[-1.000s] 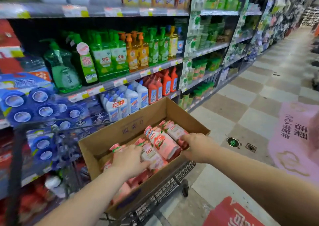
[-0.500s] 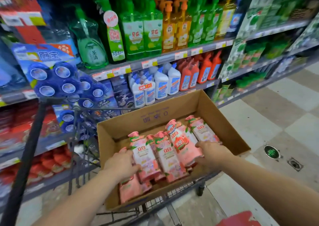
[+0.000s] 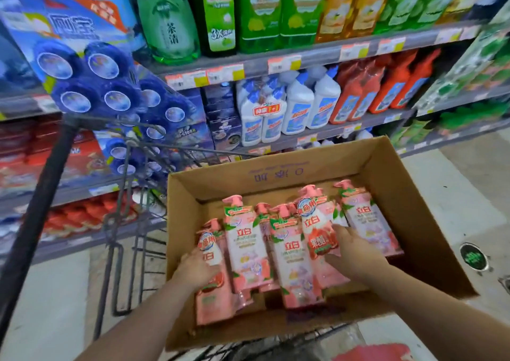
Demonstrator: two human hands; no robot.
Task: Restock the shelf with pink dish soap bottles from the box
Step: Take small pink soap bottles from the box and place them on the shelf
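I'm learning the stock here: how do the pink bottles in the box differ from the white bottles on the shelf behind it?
The pink bottles lie flat in the cardboard box; the white bottles stand upright on the shelf. The pink ones have pink pump tops, while the white ones have angled blue caps. Both hands touch pink bottles; nobody touches the white ones. Both kinds carry printed labels.

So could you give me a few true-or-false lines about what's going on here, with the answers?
1. Both hands are inside the box. True.
2. The pink bottles stand upright in the box. False: they lie flat.
3. The box sits on the floor. False: it rests on a wire cart.
4. White bottles stand on a shelf behind the box. True.
5. The right hand holds a green bottle. False: it rests on pink bottles; the left hand does too.
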